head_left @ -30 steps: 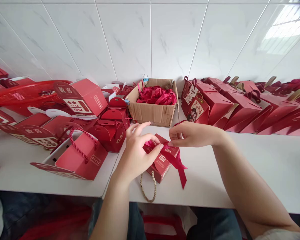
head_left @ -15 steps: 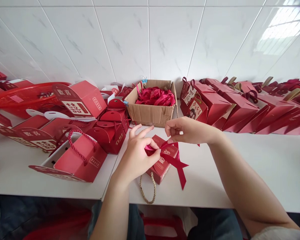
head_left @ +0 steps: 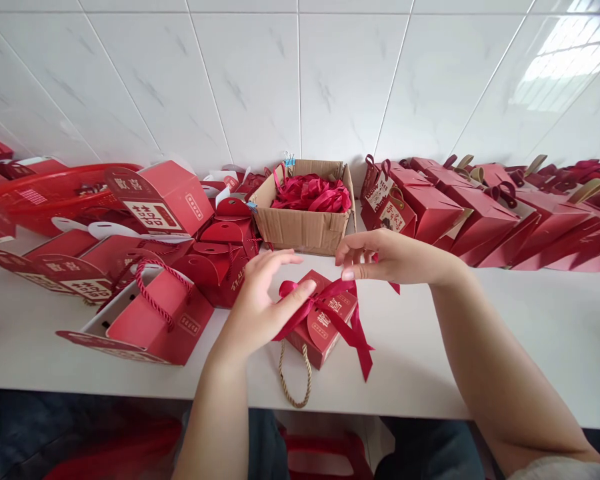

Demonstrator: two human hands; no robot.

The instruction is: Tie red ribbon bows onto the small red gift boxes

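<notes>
A small red gift box (head_left: pixel 325 333) lies on the white table, its gold rope handle (head_left: pixel 296 393) hanging toward the front edge. Across its top runs a dark red ribbon (head_left: pixel 340 323) formed into a bow, with forked tails to the right. My left hand (head_left: pixel 267 303) is at the bow's left side, fingers apart, its thumb over the left loop. On the upper right, my right hand (head_left: pixel 375 257) has its thumb and fingers curled at the ribbon's right loop; the fingertips partly hide what they grip.
Behind the gift box stands a cardboard carton (head_left: pixel 303 230) of red ribbons. Red boxes (head_left: pixel 160 313) and a red basket (head_left: pixel 55 180) fill the left. More red boxes (head_left: pixel 440 213) line the wall at right.
My left hand has opened from its pinch on the ribbon and shifted slightly left. The bow's left loop now shows. My right hand has moved slightly right.
</notes>
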